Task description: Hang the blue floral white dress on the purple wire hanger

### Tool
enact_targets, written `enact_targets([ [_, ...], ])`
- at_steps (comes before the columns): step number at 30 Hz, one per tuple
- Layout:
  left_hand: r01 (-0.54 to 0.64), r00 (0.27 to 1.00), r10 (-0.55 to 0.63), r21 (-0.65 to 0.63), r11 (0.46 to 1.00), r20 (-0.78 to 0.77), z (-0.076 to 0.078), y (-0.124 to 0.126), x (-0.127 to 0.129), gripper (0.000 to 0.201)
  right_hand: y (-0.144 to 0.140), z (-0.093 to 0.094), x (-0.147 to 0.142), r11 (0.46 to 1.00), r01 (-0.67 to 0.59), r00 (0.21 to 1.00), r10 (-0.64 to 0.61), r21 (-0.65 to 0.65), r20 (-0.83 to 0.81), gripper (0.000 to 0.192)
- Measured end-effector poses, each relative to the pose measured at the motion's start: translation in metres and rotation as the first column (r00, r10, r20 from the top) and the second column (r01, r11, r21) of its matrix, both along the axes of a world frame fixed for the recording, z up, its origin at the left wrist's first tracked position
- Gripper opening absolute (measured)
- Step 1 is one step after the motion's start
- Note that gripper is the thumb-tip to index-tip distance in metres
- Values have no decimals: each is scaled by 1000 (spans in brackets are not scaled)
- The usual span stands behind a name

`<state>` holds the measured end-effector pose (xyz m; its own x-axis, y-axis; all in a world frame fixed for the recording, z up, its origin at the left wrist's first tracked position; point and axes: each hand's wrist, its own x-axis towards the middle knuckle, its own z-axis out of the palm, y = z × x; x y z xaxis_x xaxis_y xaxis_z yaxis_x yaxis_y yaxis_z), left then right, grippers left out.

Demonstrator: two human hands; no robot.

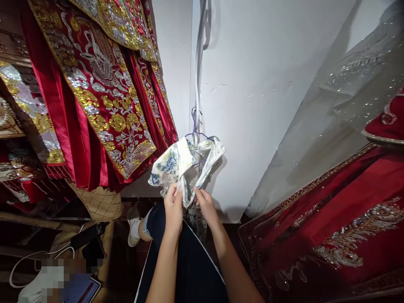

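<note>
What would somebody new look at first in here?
Probably the red outfit with glittering gold and silver embroidery, hanging at upper left. Next, the white flowery garment on a purple hanger near the middle, pinched by the left hand and right hand. More red beaded cloth shows at lower right.

- Cool white light fills the middle, brightest on the pale wall (pixel 246 126) and the floral garment (pixel 170 162), which looks reasonably sharp.
- Soft shadows lie on the wall just right of the garment and of the hanging strap (pixel 198 63).
- Gold and silver sequins (pixel 117 122) at left throw back sparkling glints.
- The floor (pixel 124 269) and near left corner are very dim.
- Wide-angle distortion stretches the edges; a pixelated patch (pixel 57 277) hides detail near left.
</note>
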<state>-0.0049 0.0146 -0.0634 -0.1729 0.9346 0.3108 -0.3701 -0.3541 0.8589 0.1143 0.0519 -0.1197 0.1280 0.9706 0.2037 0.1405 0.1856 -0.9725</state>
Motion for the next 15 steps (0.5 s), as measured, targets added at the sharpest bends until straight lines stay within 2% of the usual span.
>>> enact_targets([
  [2, 31, 999, -31, -10, 999, -24, 2, -8, -4, 26, 0, 1, -1, 995, -53, 999, 52, -89, -12, 46],
  [4, 36, 998, -38, -38, 999, -45, -8, -12, -6, 26, -9, -2, 0, 989, -76, 997, 74, -124, -24, 44],
  [9, -10, 987, -8, -111, 994, -159, -65, -18, 8, 34, -46, -17, -2, 986, -78, 990, 60, -146, -124, 48],
  [11, -17, 974, -10, -117, 993, -226, -79, -21, 16, 34, -53, -16, -3, 990, -71, 982, 47, -123, -182, 49],
  [13, -1, 954, -30, -103, 995, -300, -83, -24, 20, 30, -55, -11, -3, 994, -66, 980, 48, -87, -191, 49],
  [15, 0, 930, -23, -65, 998, -368, -81, -26, 21, 24, -56, -5, -3, 995, -79, 981, 68, -56, -182, 46],
])
